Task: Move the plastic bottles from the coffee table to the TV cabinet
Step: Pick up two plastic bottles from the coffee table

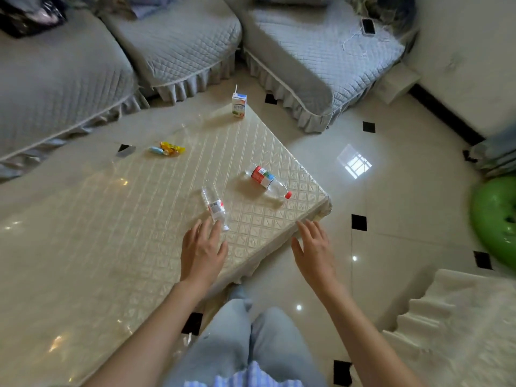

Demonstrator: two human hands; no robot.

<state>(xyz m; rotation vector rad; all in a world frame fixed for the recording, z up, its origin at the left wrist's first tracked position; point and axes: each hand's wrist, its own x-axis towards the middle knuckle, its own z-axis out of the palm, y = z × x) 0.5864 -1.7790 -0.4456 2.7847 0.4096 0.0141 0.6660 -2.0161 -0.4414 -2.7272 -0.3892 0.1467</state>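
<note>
Two clear plastic bottles lie on their sides on the cream coffee table. The nearer bottle has a white cap and a small label. The farther bottle has a red label and a red cap and lies near the table's right corner. My left hand hovers just short of the nearer bottle, fingers spread and straight, holding nothing. My right hand is out over the table's near edge, fingers straight, also empty. The TV cabinet is not in view.
A milk carton with a straw stands at the table's far corner. Candy wrappers lie further left. Grey sofas ring the far side. A green ball and a cloth-covered piece of furniture sit to the right on the tiled floor.
</note>
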